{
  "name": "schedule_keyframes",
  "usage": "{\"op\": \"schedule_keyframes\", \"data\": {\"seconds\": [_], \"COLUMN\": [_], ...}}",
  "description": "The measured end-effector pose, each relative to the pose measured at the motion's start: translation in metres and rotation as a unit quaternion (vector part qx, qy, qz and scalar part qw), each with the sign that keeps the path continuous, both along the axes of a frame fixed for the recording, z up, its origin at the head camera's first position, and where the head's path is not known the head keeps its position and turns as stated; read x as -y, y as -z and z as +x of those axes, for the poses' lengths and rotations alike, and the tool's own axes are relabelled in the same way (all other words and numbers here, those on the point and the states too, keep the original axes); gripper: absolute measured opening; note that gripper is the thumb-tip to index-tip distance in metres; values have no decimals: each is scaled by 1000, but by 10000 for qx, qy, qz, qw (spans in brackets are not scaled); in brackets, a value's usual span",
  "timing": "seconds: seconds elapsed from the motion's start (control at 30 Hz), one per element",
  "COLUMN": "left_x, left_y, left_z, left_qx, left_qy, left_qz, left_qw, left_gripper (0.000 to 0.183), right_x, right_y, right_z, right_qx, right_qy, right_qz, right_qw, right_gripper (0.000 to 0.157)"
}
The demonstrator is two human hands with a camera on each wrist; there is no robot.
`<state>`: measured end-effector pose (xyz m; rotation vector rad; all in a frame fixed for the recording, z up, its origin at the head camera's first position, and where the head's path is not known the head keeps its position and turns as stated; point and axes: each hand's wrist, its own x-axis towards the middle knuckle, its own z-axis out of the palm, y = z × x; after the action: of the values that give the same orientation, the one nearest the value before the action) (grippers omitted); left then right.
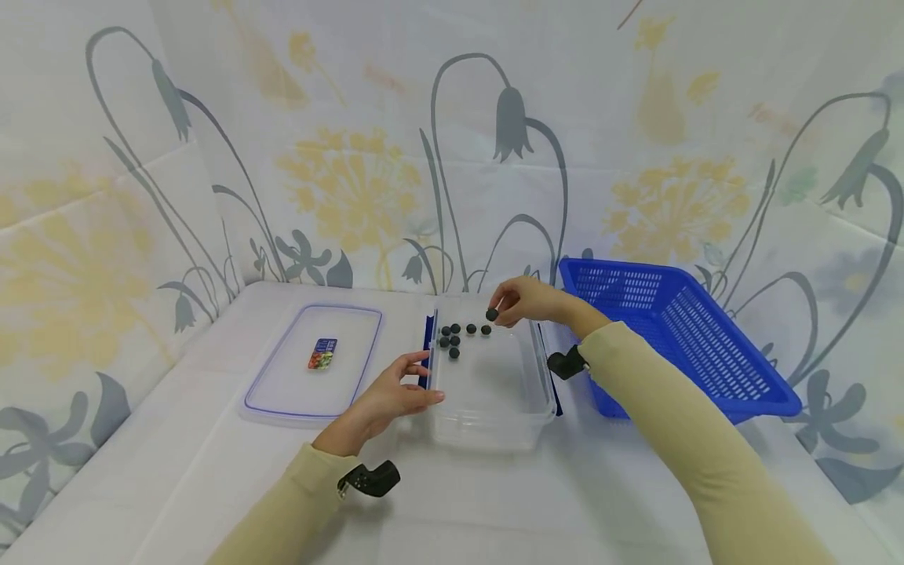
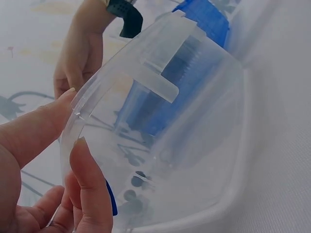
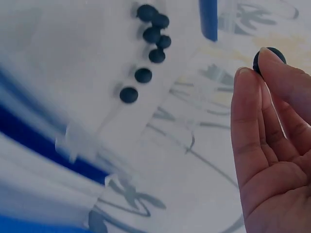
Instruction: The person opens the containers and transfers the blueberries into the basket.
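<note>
A clear plastic storage box (image 1: 494, 430) with blue side clips stands open-topped in the middle of the table. My left hand (image 1: 387, 396) holds its left rim near the front corner, thumb and fingers at the edge; the left wrist view shows the fingertips against the clear wall. Between thumb and fingertips, my right hand (image 1: 526, 302) pinches a small dark ball (image 1: 491, 314) above the box's far part. Several similar dark balls (image 1: 454, 353) lie inside, toward the far left. In the right wrist view they form an uneven row, apart from the pinched ball (image 3: 273, 56).
Left of the box lies its clear lid (image 1: 282, 392) with a blue seal and a colourful label (image 1: 322, 354). A blue perforated basket (image 1: 695, 337) stands close on the right, tilted. Behind the table hangs a flower-patterned cloth (image 1: 381, 94).
</note>
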<state>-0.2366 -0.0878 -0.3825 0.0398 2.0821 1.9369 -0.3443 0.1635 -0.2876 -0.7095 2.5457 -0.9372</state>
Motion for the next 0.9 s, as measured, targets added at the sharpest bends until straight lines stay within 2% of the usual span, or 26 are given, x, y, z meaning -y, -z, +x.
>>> {"op": "schedule_keyframes", "data": {"seconds": [0.33,0.6,0.9], "left_x": [1,0,0], "left_y": [1,-1,0], "left_z": [0,1,1], "left_qx": [-25,-3,-13], "left_qy": [25,-17,-28], "left_qz": [11,12,-41], "left_qw": [10000,10000,10000], "left_gripper": [76,76,76], "right_x": [-58,-102,-141], "right_y": [-10,-4,3], "right_z": [4,8,18], "right_qx": [-299,-314,-384], "right_qy": [446,996,1318], "right_qz": [-237,-247,-210], "right_qw": [9983,9942,9903], "right_gripper": [31,33,33]}}
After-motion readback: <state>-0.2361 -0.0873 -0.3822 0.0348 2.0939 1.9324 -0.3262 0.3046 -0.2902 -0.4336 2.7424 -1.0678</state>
